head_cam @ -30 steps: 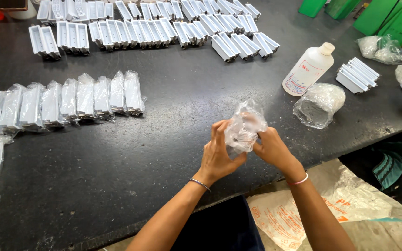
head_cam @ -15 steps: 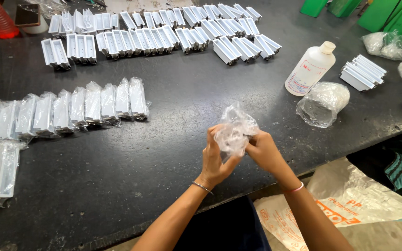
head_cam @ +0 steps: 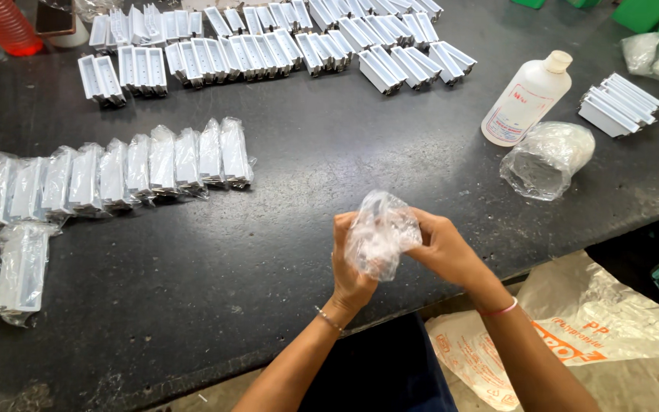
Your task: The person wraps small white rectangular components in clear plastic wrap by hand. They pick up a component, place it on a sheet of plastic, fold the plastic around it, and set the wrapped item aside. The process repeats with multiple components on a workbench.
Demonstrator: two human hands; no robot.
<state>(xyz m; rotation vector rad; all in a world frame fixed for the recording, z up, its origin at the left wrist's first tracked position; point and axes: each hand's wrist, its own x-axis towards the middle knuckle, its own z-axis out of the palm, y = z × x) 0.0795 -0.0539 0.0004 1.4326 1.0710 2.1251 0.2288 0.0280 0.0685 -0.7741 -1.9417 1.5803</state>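
Worktable (head_cam: 268,305), dark, speckled, cluttered

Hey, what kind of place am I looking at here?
Probably a small workshop packing bench: rows of white channel pieces on a dark table, a line of bagged pieces, and both hands on a clear plastic bag.

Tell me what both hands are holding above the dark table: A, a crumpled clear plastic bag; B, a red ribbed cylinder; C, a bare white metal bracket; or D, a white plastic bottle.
A: the left hand and right hand pinch a crumpled clear plastic bag between them, while the white plastic bottle stands untouched further back on the table.
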